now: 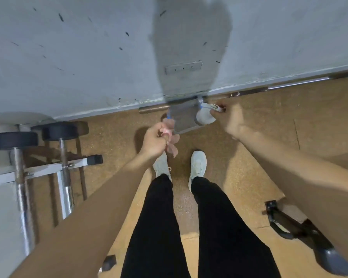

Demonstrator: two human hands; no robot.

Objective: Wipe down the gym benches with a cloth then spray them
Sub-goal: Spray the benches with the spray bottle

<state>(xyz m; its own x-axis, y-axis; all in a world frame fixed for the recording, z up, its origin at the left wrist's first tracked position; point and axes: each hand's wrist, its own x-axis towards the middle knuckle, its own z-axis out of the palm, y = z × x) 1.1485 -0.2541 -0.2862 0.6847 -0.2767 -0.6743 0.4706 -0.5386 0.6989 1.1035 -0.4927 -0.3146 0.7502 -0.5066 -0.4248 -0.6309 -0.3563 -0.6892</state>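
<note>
My left hand (154, 141) is closed around a crumpled pink cloth (172, 146), which hangs out of the fist above my left shoe. My right hand (231, 117) reaches toward the base of the wall and grips a white spray bottle (205, 117) by its trigger head. The bottle hangs low over a grey metal plate (184, 119) on the floor by the wall. No bench pad shows in this view.
A grey scuffed wall (88, 57) with a socket plate (183, 67) stands straight ahead. Dumbbells (14, 140) rest on a metal rack at the left. A black metal frame (289, 223) lies on the cork-coloured floor at the lower right. A pipe runs along the wall base.
</note>
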